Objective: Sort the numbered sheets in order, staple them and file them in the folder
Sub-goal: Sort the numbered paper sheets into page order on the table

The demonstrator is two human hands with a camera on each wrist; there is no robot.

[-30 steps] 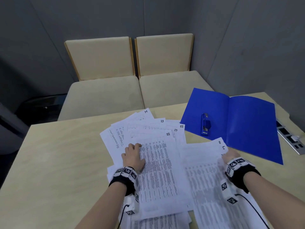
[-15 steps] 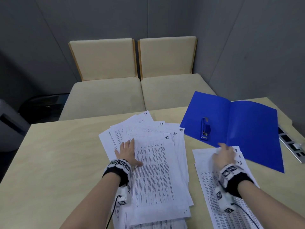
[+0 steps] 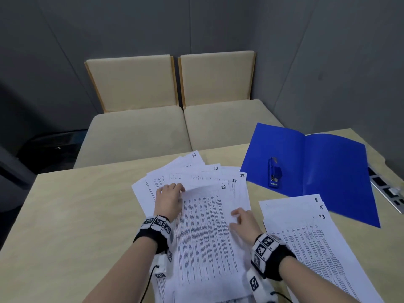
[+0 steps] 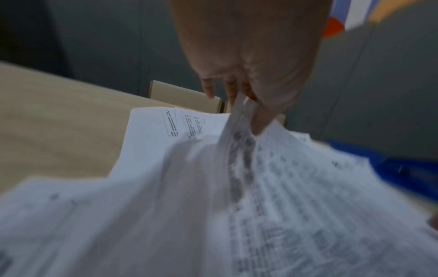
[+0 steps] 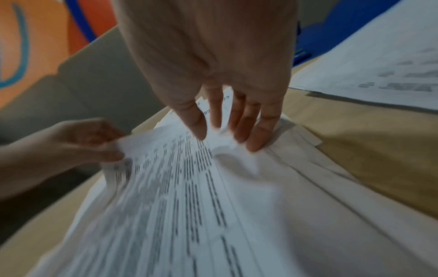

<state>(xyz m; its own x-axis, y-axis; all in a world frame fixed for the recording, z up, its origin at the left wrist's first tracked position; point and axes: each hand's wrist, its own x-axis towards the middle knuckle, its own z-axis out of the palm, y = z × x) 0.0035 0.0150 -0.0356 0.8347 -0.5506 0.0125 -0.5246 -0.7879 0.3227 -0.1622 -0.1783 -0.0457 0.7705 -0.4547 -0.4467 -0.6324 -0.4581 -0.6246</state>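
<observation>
A fanned pile of numbered sheets (image 3: 196, 171) lies mid-table, with corners 14, 13, 23 and 17 showing. Sheet 22 (image 3: 207, 226) is on top. My left hand (image 3: 175, 189) pinches its upper left edge between thumb and fingers (image 4: 239, 101), and that edge is raised a little. My right hand (image 3: 237, 217) rests with straight fingers (image 5: 237, 131) on the sheet's right side. A second pile (image 3: 306, 237), showing 8, 5 and 3, lies to the right. The open blue folder (image 3: 328, 171) sits at back right with the blue stapler (image 3: 274, 172) on its left flap.
Two beige chairs (image 3: 175, 127) stand behind the table's far edge. A grey socket strip (image 3: 389, 193) lies at the right edge beside the folder. Bare wooden tabletop (image 3: 76, 215) stretches to the left of the piles.
My right hand left the right pile and moved left onto sheet 22. My left hand went from lying flat on the pile to pinching the sheet's upper left edge, which has risen slightly.
</observation>
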